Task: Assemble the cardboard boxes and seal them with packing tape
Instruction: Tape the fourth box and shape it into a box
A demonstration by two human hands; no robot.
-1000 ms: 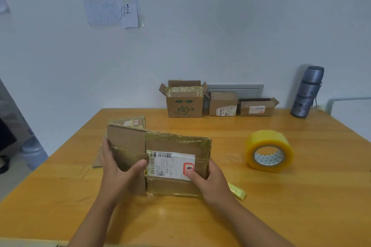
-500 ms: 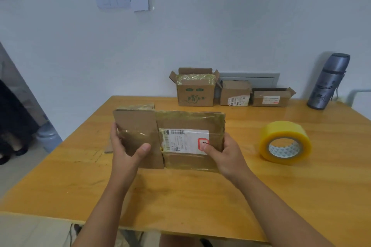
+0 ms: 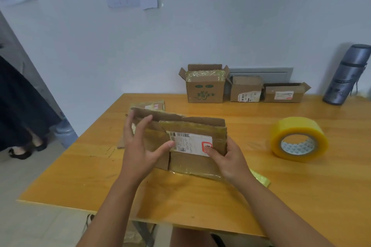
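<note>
A flattened cardboard box (image 3: 192, 161) with old tape and a white shipping label stands on its edge on the wooden table (image 3: 301, 196). My right hand (image 3: 226, 158) grips its right end, thumb on the label. My left hand (image 3: 138, 146) is spread with straight fingers over the box's left flap, thumb touching near the label. The box's two layers have parted at the top. A roll of yellow packing tape (image 3: 299, 139) lies on the table to the right, apart from both hands.
Three small open cardboard boxes (image 3: 204, 88) (image 3: 246, 90) (image 3: 284, 93) line the wall at the back. A grey flask (image 3: 347, 75) stands far right. Another flat box (image 3: 152, 105) lies behind the held one. A tape scrap (image 3: 261, 179) lies by my right wrist. A person's legs (image 3: 22, 110) are left.
My left hand has let go of the left flap and now lies spread over it. The box's top edge has started to part. The camera view has shifted left.
</note>
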